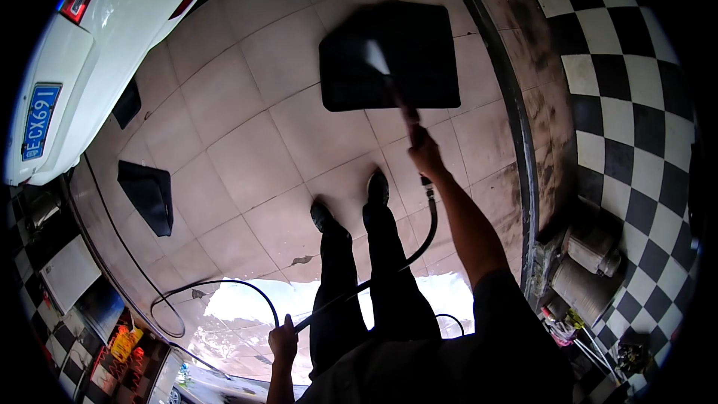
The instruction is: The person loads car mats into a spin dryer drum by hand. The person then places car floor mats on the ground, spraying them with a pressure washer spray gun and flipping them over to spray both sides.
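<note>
My right hand [425, 155] is closed around the grip of a pressure-washer spray gun [404, 108], and a white fan of spray [376, 56] leaves its tip. The spray lands on a large black car mat [400, 60] lying flat on the tiled floor. From the gun's lower end a black hose [431, 224] curves down and across in front of my legs. Lower down, my left hand [283, 339] is closed around that hose near my left side. The hose runs on from there in a loop on the floor.
A white car [112, 52] stands at the upper left. Two smaller black mats [147, 194] [128, 105] lie near it. A dark floor channel [516, 127] runs along the right, beside a checkered wall [643, 105]. Cylindrical machinery [583, 288] sits at the lower right.
</note>
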### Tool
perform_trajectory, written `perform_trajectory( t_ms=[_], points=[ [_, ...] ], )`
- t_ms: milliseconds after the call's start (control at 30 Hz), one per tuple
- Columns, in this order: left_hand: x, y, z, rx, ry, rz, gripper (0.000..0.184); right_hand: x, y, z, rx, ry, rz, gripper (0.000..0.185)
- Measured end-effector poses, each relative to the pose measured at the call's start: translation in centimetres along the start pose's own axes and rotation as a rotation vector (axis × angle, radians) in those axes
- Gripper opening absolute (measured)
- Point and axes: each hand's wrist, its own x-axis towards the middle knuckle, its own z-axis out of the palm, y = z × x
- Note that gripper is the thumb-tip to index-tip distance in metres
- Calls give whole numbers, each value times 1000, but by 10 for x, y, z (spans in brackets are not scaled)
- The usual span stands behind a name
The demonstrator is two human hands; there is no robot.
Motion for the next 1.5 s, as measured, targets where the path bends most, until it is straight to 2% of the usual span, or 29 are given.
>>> perform_trajectory(
  t_ms=[33,67,133,167,267,333,433,533,567,633,667,700,767,833,900,933,1033,1100,1167,1233,1300,1367,1433,1500],
  points=[
    [2,15,-9,-8,3,-4,21,2,21,-8,76,24,86,51],
    [3,25,-16,-65,13,-51,30,3,19,-27,34,47,215,49],
    [6,44,-22,-195,102,-154,62,7,58,-45,-51,187,236,45],
    [7,43,-20,-202,106,-160,62,5,66,-55,-97,248,212,45],
    [10,34,-7,-198,121,-202,62,-2,54,-65,-149,250,291,44],
    [8,24,0,-1,118,-91,54,-7,40,-54,-41,79,281,47],
    [5,16,-5,13,14,-114,49,-15,-1,-24,-51,-132,185,53],
    [5,14,-4,-6,7,-92,49,-14,-56,-4,-119,-314,66,53],
    [5,21,-2,-193,121,-157,59,-10,-63,2,-114,-319,63,53],
    [5,30,-4,-203,121,-188,58,2,-75,11,-119,-245,-44,54],
    [6,32,-5,-198,128,-160,58,7,-87,9,-130,-278,70,54],
    [6,31,-5,-203,128,-165,58,7,-86,10,-132,-283,66,54],
    [8,31,-3,-229,112,-147,58,9,-88,7,-195,-302,-49,54],
    [6,38,-5,-236,105,-158,58,3,-92,1,-203,-371,-1,54],
    [3,47,-13,-231,85,-71,59,-5,-94,-4,-159,-436,76,52],
    [1,48,-13,-204,94,-66,58,-9,-87,1,-186,-330,-74,52],
    [0,36,-8,-204,69,-197,58,-19,-72,7,-151,-368,19,53],
    [-1,34,-10,-170,39,-189,58,-29,-63,13,-157,-403,-83,52],
    [-3,38,-13,-190,-8,-123,59,-39,-72,8,-153,-484,63,51],
    [-4,29,-6,-156,3,-110,59,-45,-55,8,-150,-406,46,51],
    [-5,11,6,-37,130,-98,59,-48,-27,10,-143,-257,-4,52],
    [-7,9,-12,-137,42,-199,62,-54,-23,8,-118,-213,63,51],
    [-6,2,-17,-144,17,-197,63,-62,-23,13,-72,-209,20,50],
    [-7,14,-30,-161,6,-205,65,-71,-30,20,-118,-307,63,50]
  ],
)
